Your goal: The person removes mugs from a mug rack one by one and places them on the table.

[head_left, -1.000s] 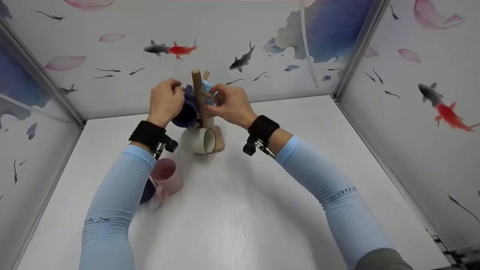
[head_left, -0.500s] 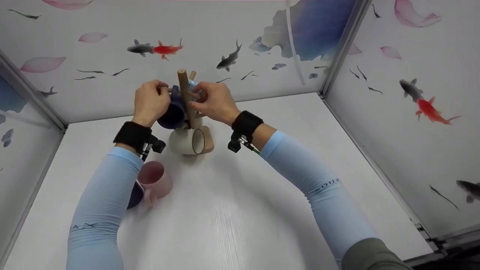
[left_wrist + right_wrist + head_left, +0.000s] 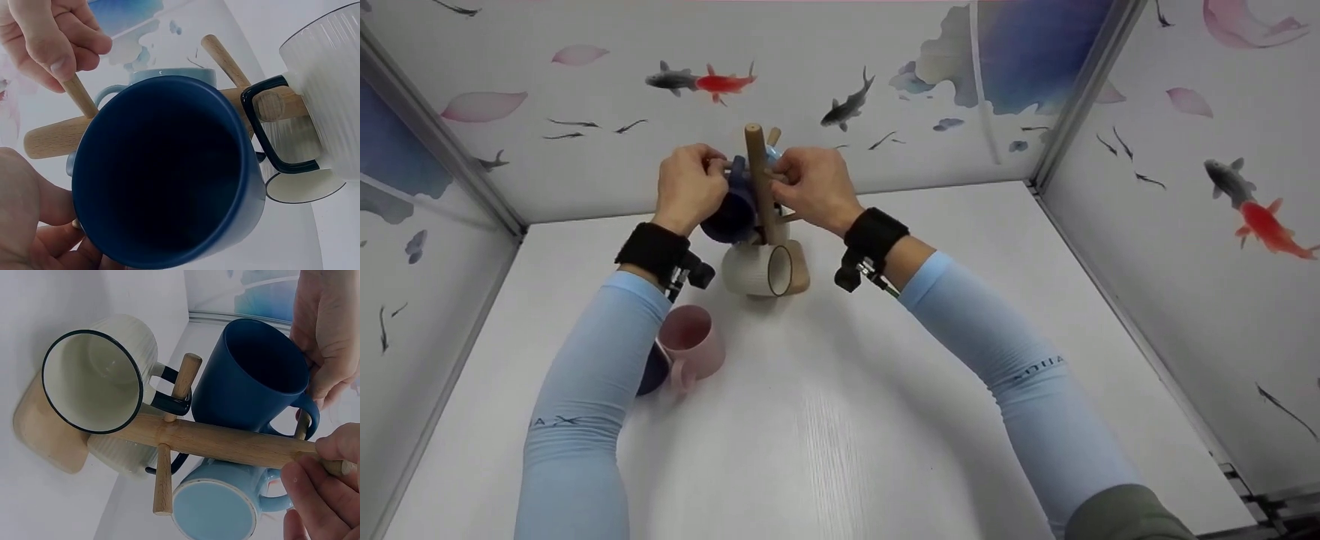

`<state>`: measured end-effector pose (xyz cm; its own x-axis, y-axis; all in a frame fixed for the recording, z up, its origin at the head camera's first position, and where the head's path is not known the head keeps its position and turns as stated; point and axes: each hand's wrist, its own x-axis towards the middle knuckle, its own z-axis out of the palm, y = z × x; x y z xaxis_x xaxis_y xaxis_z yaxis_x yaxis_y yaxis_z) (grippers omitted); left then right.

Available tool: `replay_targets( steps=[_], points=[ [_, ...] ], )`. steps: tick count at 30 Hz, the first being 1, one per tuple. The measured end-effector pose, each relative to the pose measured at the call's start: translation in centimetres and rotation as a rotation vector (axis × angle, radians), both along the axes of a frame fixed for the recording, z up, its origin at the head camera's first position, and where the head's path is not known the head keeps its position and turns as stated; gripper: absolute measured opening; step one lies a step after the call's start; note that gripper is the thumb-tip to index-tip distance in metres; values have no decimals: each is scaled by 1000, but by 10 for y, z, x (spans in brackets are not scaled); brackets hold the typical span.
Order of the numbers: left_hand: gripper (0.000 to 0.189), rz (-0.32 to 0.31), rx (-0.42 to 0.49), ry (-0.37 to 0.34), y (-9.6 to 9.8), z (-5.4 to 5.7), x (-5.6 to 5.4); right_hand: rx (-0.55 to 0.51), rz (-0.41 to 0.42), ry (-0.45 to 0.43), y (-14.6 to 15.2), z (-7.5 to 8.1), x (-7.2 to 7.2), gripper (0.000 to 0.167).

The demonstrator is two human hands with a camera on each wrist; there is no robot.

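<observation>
Fingers point(image 3: 318, 489) of our right hand point(image 3: 819, 184) pinched the right peg point(image 3: 80, 95); our left hand point(image 3: 688, 187) was at the left peg point(image 3: 302, 425), by the blue mug point(image 3: 216, 391).
That mug hung by its handle on the left peg, between our hands and just beside our left fingers, so our left hand was the nearer. Its mouth faced us, its long axis slanting across the upright post point(image 3: 230, 443). Our left thumb and fingertips looked closed on that peg's tip, though the mug partly hid them. Behind the post hung the pale mug point(image 3: 216, 509); the white mug point(image 3: 744, 270) hung low, its mouth to our right.
</observation>
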<state>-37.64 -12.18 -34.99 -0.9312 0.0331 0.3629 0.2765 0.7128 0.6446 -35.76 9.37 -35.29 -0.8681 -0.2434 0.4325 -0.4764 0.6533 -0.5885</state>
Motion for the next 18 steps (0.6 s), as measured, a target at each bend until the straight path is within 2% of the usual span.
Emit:
replay_targets(
  steps=[6, 12, 18],
  points=[
    [34, 4, 1, -5, 0, -1, -4, 49, 1, 51, -1, 2, 1, 13],
    [33, 2, 1, -8, 0, -3, -6, 67, 1, 58, -2, 2, 1, 13],
    [35, 10, -11, 29, 1, -4, -6, 104, 26, 109, -1, 0, 1, 13]
  ],
)
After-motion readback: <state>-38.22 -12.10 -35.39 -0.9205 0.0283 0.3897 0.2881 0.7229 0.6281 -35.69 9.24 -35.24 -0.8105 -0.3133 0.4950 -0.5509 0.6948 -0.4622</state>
